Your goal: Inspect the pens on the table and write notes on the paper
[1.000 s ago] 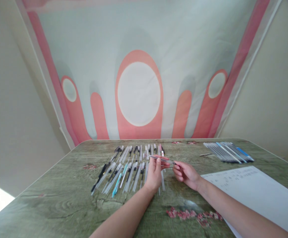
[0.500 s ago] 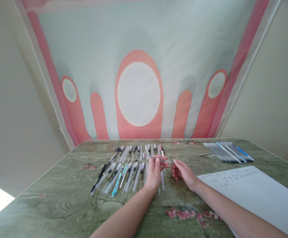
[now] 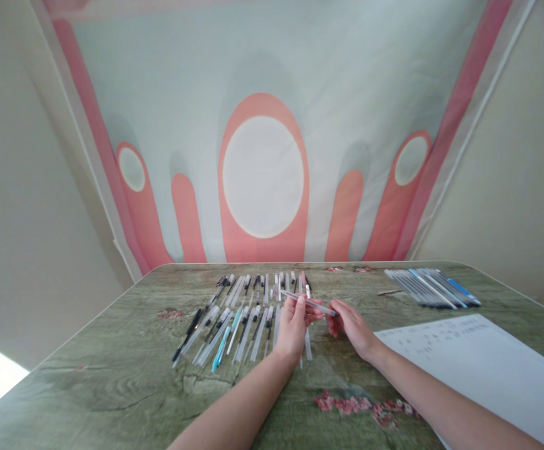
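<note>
My left hand [image 3: 294,328] is closed on a clear pen [image 3: 311,304], thumb and fingers pinching its barrel. The pen slants down to the right, its darker end reaching the fingertips of my right hand [image 3: 346,322]. Those fingers are curled and pressed together around that end; a small part there is too fine to make out. Beneath and left of my left hand lie two rows of pen parts: clear barrels [image 3: 213,344], caps and dark refills [image 3: 244,328]. Among them are a turquoise pen [image 3: 221,349] and a black pen [image 3: 192,328].
At the back right lies a row of clear pens [image 3: 412,289] with a few blue ones [image 3: 461,290]. A white sheet with handwriting [image 3: 482,369] rests under my right forearm's side of the wood-patterned table [image 3: 112,369]. Behind stands a pink and pale backdrop [image 3: 262,181].
The pen has tilted, its right end dropping lower. My right hand has shifted slightly to the right. The laid-out rows look the same.
</note>
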Tool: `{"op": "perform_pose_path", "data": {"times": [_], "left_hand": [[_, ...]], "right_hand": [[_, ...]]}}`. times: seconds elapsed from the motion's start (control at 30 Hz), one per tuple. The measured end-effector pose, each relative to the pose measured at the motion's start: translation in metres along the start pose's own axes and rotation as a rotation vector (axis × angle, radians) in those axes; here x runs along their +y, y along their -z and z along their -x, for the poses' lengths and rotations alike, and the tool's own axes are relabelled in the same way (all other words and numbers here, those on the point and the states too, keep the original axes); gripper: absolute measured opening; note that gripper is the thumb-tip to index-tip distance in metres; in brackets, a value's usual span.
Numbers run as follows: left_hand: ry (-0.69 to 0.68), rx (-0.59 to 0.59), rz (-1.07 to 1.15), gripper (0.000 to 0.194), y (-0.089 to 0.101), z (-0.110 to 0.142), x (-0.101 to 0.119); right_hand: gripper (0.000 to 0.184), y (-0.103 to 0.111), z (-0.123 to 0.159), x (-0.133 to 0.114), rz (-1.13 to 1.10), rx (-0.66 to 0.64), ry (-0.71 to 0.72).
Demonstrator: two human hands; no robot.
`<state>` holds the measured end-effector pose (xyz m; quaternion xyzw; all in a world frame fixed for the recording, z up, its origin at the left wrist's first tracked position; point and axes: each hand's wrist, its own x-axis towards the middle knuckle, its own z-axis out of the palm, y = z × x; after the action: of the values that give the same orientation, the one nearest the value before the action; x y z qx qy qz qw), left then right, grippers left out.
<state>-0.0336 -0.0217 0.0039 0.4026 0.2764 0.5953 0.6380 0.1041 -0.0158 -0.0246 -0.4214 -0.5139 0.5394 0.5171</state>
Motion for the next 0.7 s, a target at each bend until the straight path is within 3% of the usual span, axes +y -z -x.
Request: {"op": "perform_pose_path", "data": {"times": [0.13, 0.3, 0.47, 0.6, 0.7], "left_hand": [[0.131, -0.067, 0.033, 0.034, -0.008, 0.006, 0.0], [0.185, -0.082, -0.159, 0.042, -0.009, 0.009, -0.004], [0.193, -0.105, -0.361, 0.04, -0.006, 0.007, -0.009], [0.117, -0.167, -0.457, 0.038, -0.012, 0.015, -0.01], [0.045, -0.283, -0.551, 0.037, -0.02, 0.027, -0.006]], "right_hand": [[0.03, -0.005, 0.009, -0.013, 0.227, -0.031, 0.202], [0.037, -0.005, 0.016, -0.023, 0.597, -0.128, 0.472], [0.034, 0.0, 0.013, -0.022, 0.757, -0.1, 0.532], [0.03, 0.006, 0.011, -0.026, 0.874, -0.04, 0.558], [0.028, 0.011, 0.008, -0.034, 0.883, 0.023, 0.563]]}}
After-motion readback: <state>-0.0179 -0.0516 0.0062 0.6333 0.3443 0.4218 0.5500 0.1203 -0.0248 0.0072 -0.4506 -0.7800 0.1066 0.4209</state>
